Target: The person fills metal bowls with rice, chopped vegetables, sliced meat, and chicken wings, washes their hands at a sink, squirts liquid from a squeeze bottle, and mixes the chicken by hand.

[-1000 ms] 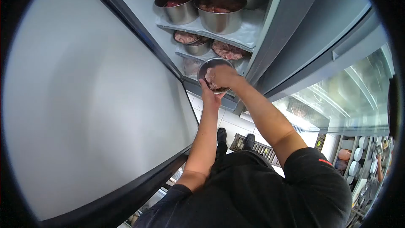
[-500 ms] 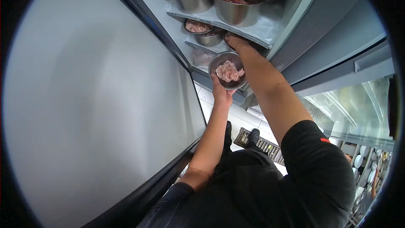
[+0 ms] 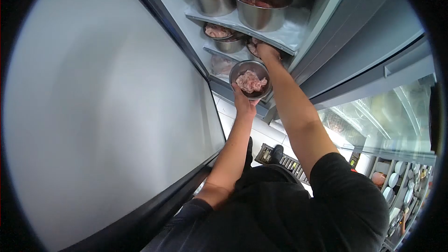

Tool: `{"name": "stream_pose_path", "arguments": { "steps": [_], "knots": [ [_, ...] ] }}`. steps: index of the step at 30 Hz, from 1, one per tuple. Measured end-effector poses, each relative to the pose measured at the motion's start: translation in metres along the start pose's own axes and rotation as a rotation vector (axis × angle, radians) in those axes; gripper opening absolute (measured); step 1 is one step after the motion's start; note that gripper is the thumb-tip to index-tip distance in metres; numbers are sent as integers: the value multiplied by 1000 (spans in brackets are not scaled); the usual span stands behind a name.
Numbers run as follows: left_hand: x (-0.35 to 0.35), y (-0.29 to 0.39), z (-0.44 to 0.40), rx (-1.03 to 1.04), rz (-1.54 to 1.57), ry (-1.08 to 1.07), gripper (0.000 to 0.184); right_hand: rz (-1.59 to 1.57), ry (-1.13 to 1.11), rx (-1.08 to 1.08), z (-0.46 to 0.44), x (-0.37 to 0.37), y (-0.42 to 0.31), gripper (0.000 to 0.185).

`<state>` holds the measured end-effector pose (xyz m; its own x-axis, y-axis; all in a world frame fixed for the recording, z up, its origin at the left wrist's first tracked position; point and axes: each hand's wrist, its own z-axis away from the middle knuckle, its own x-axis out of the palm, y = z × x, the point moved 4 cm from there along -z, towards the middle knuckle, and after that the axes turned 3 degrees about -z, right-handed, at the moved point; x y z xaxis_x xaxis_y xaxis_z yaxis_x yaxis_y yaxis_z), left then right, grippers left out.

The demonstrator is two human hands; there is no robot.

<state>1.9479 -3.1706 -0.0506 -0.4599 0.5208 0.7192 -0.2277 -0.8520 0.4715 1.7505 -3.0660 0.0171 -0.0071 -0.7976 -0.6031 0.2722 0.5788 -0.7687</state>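
My left hand point(image 3: 245, 103) grips the rim and underside of a round metal bowl point(image 3: 235, 69), thumb at the near edge. A clump of pale pink raw meat point(image 3: 251, 82) lies in the bowl. On the shelf behind, my right hand point(image 3: 266, 51) reaches down into a metal pot holding more pale raw meat point(image 3: 252, 48). The fingers of that hand are hidden among the meat and by the hand itself, so whether they grip any cannot be made out.
Steel pots of red meat point(image 3: 256, 17) stand on the upper refrigerator shelf point(image 3: 294, 25). Stacked bowls of pale meat point(image 3: 217, 31) sit left on the shelf below, with a plastic bag point(image 3: 221, 65) underneath. An open door point(image 3: 107, 112) borders the left. A floor grate point(image 3: 291, 163) lies near my feet.
My right hand and the pot it reaches into show more clearly from under the upper shelf. My left hand still holds the bowl, nearly in place. The view has shifted slightly.
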Motion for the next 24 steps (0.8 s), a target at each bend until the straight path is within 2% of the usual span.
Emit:
{"name": "stream_pose_path", "arguments": {
  "steps": [1,3,4,7,14,17,20,23,24],
  "knots": [
    [1,1,-1,1,-3,-10,72,-105,-3,-14,-17,8,20,58],
    [-2,1,-2,-3,-15,-24,71,-92,66,-29,-18,8,27,56],
    [-3,0,1,-8,-15,-17,71,27,140,-31,-4,0,18,55],
    [4,2,3,-8,-19,-7,71,94,296,-136,24,-16,-4,50],
    [-7,-6,6,3,-27,19,72,-127,247,-110,60,-32,-17,50],
    [-8,-6,-7,-6,-7,1,72,-295,505,-355,39,-30,1,46],
    [-15,-8,11,-8,-27,49,72,-612,412,-265,7,7,43,46],
    [-3,-6,5,-4,-26,48,73,-924,324,-207,-20,12,35,46],
    [-8,-6,7,-13,-26,55,73,-1049,199,-61,-15,17,40,49]
  ]
}}
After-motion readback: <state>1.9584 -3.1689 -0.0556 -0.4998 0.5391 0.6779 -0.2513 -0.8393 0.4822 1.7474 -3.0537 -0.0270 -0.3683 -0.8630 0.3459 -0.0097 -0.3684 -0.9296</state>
